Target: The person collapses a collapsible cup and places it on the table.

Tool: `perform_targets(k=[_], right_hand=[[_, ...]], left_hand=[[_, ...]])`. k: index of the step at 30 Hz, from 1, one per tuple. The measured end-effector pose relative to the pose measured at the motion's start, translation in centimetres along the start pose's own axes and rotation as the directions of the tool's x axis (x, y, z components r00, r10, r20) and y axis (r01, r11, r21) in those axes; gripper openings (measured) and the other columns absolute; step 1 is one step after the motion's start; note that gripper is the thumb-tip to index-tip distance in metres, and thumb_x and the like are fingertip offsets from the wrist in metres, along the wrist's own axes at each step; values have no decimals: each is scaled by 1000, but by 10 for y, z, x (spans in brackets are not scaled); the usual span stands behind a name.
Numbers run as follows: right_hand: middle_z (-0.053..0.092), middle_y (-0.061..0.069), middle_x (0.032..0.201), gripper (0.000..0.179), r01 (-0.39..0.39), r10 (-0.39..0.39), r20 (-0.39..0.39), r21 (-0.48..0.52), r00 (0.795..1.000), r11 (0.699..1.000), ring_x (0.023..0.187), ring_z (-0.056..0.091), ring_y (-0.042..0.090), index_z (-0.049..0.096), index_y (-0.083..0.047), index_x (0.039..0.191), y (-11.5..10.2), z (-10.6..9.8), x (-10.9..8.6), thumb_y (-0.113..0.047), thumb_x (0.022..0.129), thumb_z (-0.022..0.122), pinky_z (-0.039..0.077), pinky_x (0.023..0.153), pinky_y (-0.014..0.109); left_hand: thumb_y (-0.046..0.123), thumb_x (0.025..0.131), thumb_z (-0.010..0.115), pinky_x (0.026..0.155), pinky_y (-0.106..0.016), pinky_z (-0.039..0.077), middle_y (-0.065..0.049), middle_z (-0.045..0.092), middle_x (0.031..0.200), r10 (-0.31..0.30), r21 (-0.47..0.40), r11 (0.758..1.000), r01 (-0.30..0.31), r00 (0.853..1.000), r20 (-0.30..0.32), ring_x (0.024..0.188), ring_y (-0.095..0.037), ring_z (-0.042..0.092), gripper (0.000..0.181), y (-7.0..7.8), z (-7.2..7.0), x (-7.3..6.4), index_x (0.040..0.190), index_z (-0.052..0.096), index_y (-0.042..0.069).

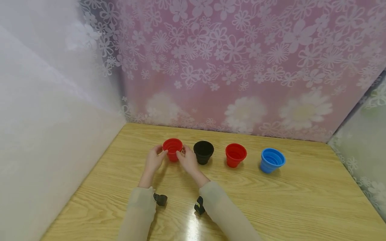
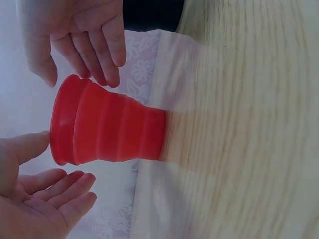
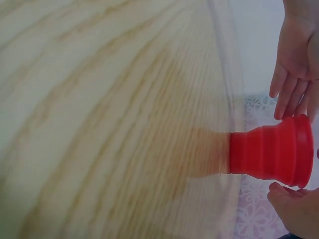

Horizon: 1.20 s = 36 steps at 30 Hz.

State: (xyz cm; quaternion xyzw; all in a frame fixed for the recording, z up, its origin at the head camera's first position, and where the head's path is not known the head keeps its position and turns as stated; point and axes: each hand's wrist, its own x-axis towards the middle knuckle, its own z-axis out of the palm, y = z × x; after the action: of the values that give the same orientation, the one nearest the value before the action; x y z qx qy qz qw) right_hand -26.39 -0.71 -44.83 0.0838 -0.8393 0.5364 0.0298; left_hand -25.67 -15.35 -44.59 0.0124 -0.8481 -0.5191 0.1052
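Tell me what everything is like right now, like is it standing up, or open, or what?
Left red cup: upright, unfolded, mouth up
Black cup: upright, unfolded, mouth up
Right red cup: upright, unfolded, mouth up
Blue cup: upright, unfolded, mouth up
Left grip: open, thumb at the left red cup's rim
Right grip: open, fingers beside the same cup

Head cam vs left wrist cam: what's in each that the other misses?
Only head: the blue cup, the second red cup and both sleeves.
Only left wrist: the palm sides of the left hand and right hand.
Both: the leftmost red cup, upright between the hands, plus the table and floral cloth. A dark shape cropped at left wrist's top edge is probably the black cup.
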Motion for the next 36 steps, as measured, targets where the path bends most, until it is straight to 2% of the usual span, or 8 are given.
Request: perform_targets(k=[8, 14, 22, 26, 31, 36], right_hand=[[55, 21, 112, 39, 21, -22, 6, 37, 1000, 999, 100, 55, 25, 45, 10, 120, 2, -1, 1, -10, 88, 53, 46, 82, 31], [56, 20, 110, 37, 54, -54, 5, 22, 999, 998, 98, 56, 25, 46, 9, 119, 3, -4, 0, -9, 87, 55, 47, 81, 31], [54, 19, 115, 41, 94, -95, 11, 46, 995, 994, 102, 54, 25, 45, 8, 122, -1, -13, -13, -11, 87, 56, 45, 83, 31], [55, 19, 113, 41, 156, -154, -32, 88, 988, 984, 102, 55, 26, 46, 8, 121, -7, -24, -22, -11, 86, 59, 46, 82, 33], [58, 17, 109, 42, 227, -218, -82, 123, 972, 966, 98, 57, 26, 49, 5, 118, -11, -40, -33, -12, 82, 63, 46, 81, 33], [57, 14, 109, 43, 216, -206, -70, 195, 976, 957, 96, 57, 23, 49, 2, 119, -19, -60, -46, -14, 81, 64, 47, 79, 27]], left_hand=[[9, 86, 56, 89, -42, 40, -28, 50, 116, -13, -40, 999, 14, 1000, 26, 107, -36, 48, 41, 1, 4, 1, 120, 45, -12], [6, 86, 56, 87, -41, 42, -28, 49, 117, 2, -71, 997, 0, 1000, 28, 105, -35, 50, 39, 3, 6, 0, 119, 45, -13], [5, 86, 56, 86, -40, 43, -26, 49, 118, 29, -112, 993, -24, 999, 44, 107, -34, 49, 39, 12, 5, -9, 120, 45, -12], [8, 86, 57, 82, -37, 46, -20, 52, 117, 85, -113, 990, -80, 996, 35, 106, -30, 51, 37, 24, 3, -17, 119, 48, -7], [6, 83, 60, 77, -32, 48, -16, 55, 113, 172, -126, 977, -171, 985, 0, 103, -26, 53, 37, 40, 4, -27, 118, 51, -5], [9, 80, 65, 72, -31, 50, -13, 58, 108, 210, -142, 967, -212, 977, -31, 96, -24, 56, 36, 59, 6, -39, 113, 55, -2]])
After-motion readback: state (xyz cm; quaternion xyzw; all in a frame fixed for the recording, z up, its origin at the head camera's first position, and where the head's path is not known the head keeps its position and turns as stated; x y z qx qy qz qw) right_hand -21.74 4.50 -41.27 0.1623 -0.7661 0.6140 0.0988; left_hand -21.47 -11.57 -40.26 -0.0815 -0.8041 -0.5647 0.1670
